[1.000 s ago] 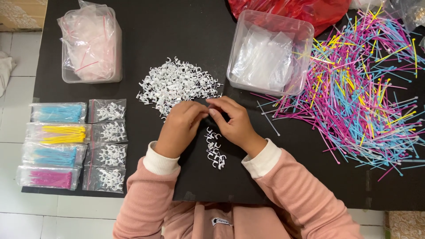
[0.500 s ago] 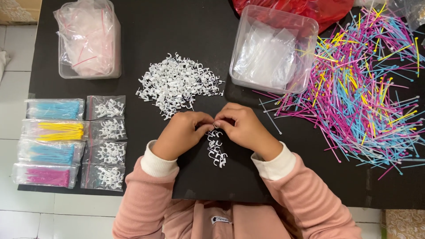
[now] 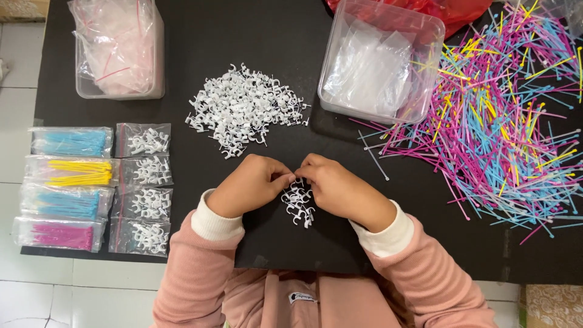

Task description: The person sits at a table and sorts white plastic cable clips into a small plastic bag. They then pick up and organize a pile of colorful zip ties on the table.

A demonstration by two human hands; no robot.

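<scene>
The fingertips of the left hand and right hand curl inward and meet, so whatever they pinch is hidden. The small row of white clips partly disappears under them. The red bag and the spread of coloured cable ties run off the edges. The contents of the clear tub are too hazy to identify.

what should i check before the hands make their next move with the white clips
1. Both hands at the small clip pile: ok; left hand and right hand meet above it.
2. Clip pinched in fingers: cannot tell, hidden.
3. Big white clip heap within reach: ok.
4. Empty bags in clear tub: ok.
5. Filled clip bags lined up at left: ok.
6. Loose cable ties apart from clips: ok.
</scene>
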